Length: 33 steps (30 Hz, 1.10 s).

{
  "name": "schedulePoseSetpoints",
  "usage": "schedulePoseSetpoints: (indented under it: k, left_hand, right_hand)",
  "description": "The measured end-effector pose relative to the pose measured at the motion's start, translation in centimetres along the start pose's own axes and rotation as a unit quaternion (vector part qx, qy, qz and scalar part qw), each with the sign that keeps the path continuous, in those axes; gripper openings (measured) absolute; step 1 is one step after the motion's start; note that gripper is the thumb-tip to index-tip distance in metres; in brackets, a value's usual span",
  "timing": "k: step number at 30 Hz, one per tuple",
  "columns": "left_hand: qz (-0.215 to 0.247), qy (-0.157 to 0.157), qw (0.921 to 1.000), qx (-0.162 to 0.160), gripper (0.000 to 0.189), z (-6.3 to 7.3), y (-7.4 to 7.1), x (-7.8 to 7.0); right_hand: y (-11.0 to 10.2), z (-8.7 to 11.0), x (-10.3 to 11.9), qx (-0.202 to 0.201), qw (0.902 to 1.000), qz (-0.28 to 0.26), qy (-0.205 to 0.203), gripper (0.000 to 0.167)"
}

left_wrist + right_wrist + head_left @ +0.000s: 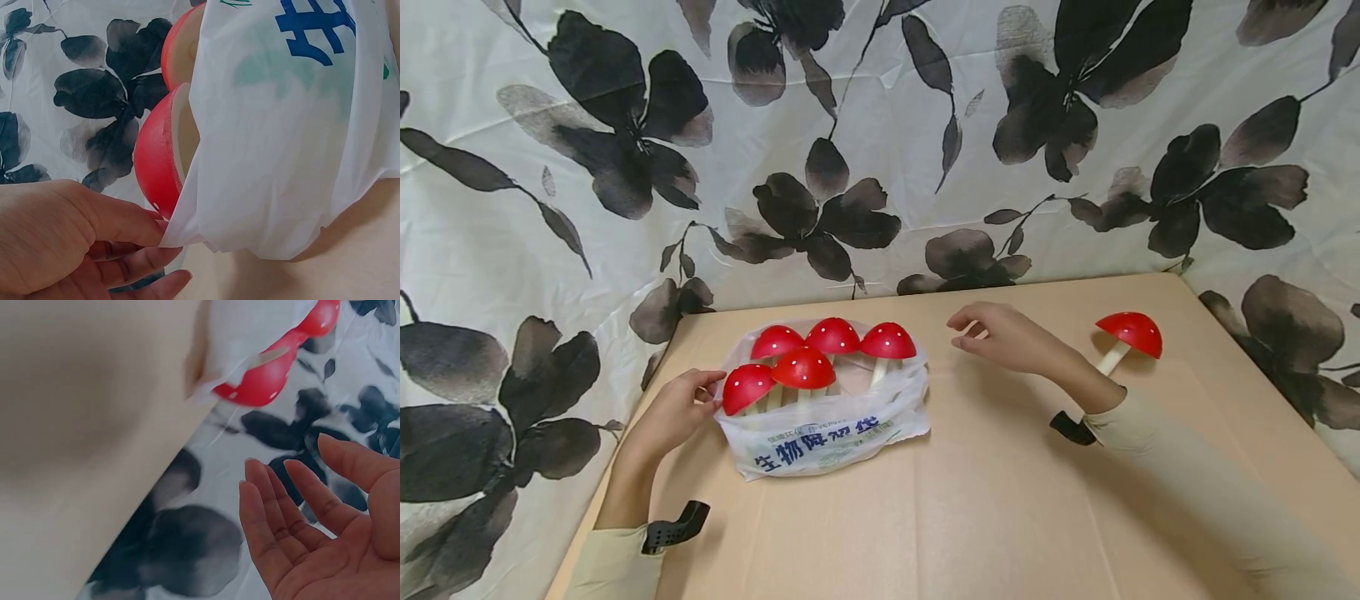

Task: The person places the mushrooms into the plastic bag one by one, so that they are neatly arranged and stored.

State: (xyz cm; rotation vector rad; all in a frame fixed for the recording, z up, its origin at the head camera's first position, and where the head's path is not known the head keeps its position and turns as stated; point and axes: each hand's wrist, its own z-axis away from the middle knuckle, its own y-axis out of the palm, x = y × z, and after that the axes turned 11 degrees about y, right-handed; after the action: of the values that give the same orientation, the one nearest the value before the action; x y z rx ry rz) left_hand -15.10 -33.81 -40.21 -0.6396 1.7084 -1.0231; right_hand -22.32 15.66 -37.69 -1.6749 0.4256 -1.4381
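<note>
A white plastic bag (827,446) with blue lettering stands on the table, its mouth spread around several red toy mushrooms (803,368) with white dots and pale stems. At the bag's left edge my left hand (679,408) pinches the rim between thumb and finger; the left wrist view shows the plastic (275,156) caught at the fingertips, beside a red cap (156,153). My right hand (1003,337) hovers to the right of the bag, apart from it. In the right wrist view its fingers (287,531) are loosely bent and hold nothing.
One more red mushroom (1131,333) lies on its side at the table's right, beyond my right forearm. The light wooden table (880,533) ends at the back against a white cloth (917,150) with dark flowers. A black band (676,527) sits on my left wrist.
</note>
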Motion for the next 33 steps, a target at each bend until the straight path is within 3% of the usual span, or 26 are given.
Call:
schedulePoseSetpoints:
  k: [12,22,33]
  left_hand:
    - [-0.001,0.003,1.0000,0.003,0.038,-0.2,0.0,0.1]
    - [0.004,-0.009,0.9999,0.007,0.039,-0.2,0.0,-0.1]
    - [0.005,-0.014,0.9999,0.008,0.039,-0.2,0.0,-0.1]
  right_hand:
    - [-2.5,2.3,-6.9,-0.028,0.9952,-0.004,0.094,0.034]
    - [-4.7,5.3,-10.8,-0.038,0.9874,0.007,0.153,0.042]
    - [-5.4,7.6,-12.4,-0.048,0.9875,0.023,0.148,0.041]
